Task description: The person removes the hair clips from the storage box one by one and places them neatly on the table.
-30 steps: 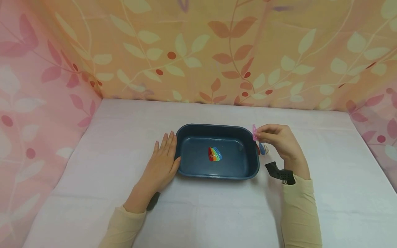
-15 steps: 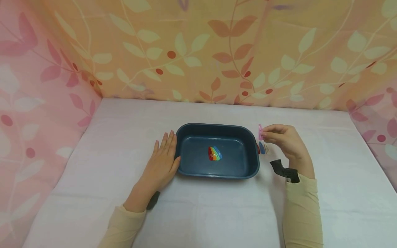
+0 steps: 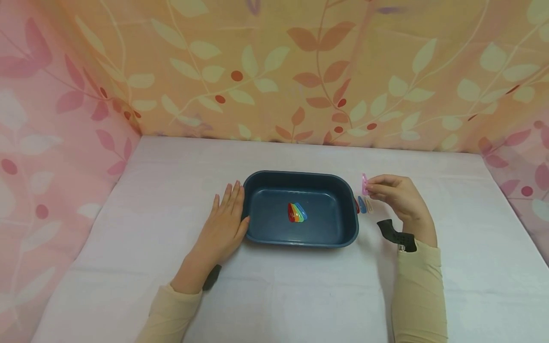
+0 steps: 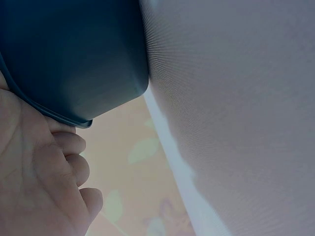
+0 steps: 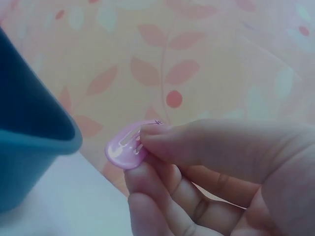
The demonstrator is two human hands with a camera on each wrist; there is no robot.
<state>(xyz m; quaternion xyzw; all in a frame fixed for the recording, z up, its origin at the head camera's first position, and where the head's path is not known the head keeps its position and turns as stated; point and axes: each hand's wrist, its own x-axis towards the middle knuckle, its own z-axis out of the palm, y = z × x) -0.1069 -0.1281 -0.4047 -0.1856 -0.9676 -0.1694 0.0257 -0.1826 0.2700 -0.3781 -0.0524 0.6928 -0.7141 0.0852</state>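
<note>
In the head view my right hand (image 3: 400,199) pinches a pink snap hair clip (image 3: 364,184) between thumb and fingers, just off the right end of a dark blue plastic basin (image 3: 266,226). The right wrist view shows the thumb across the clip (image 5: 119,151), whose rounded end sticks out. My left hand (image 3: 224,223) rests with straight fingers along the basin's left rim, thumb over its edge. Inside the basin lies a fanned group of hair clips (image 3: 297,212) in red, orange, yellow, green and blue.
Against the basin's right outer side, a blue hair clip (image 3: 362,205) lies on the white cloth with beige clips (image 3: 369,205) and a partly hidden red clip (image 3: 357,206). A leaf-patterned curtain (image 3: 274,71) closes off the table's back and sides.
My right hand has drawn away to the right from above the basin's right rim, carrying the pink hair clip. My left hand and the basin have stayed in place.
</note>
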